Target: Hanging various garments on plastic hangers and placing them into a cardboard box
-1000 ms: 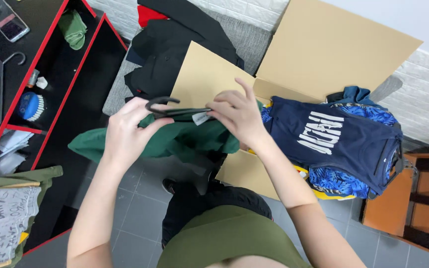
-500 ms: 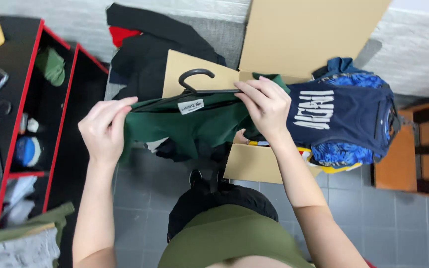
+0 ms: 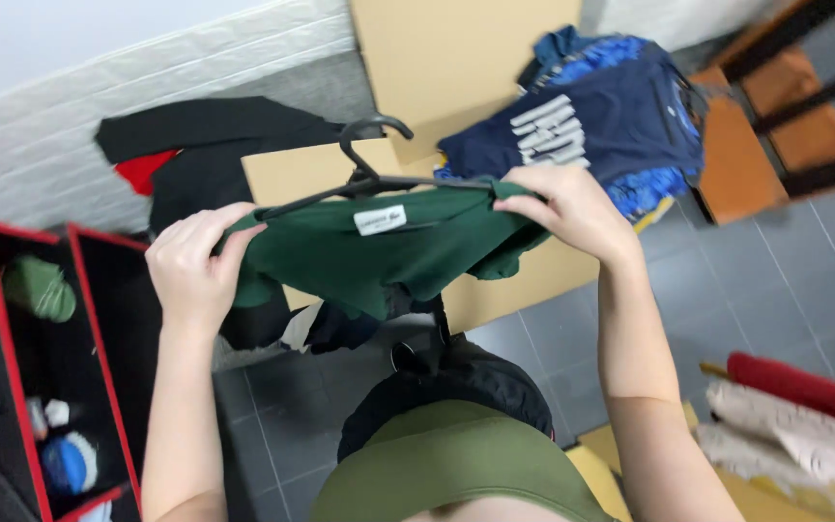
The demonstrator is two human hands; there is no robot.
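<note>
A dark green shirt point(image 3: 388, 256) with a white neck label hangs on a black plastic hanger point(image 3: 369, 164), held up in front of me. My left hand point(image 3: 195, 271) pinches the shirt's left shoulder over the hanger end. At the shirt's right shoulder, my right hand point(image 3: 562, 208) grips the fabric and the hanger arm. The hanger's hook points up and away from me.
Flattened cardboard point(image 3: 456, 58) lies on the grey tile floor beyond the shirt. A navy printed shirt point(image 3: 591, 121) rests on it at right, black and red clothes point(image 3: 195, 145) at left. A black shelf with red edges point(image 3: 41, 377) stands at left; rolled fabric point(image 3: 804, 425) lies at lower right.
Both hands have lifted the green shirt on its hanger higher and spread it wider. The view has swung, so the navy shirt now sits further up and right.
</note>
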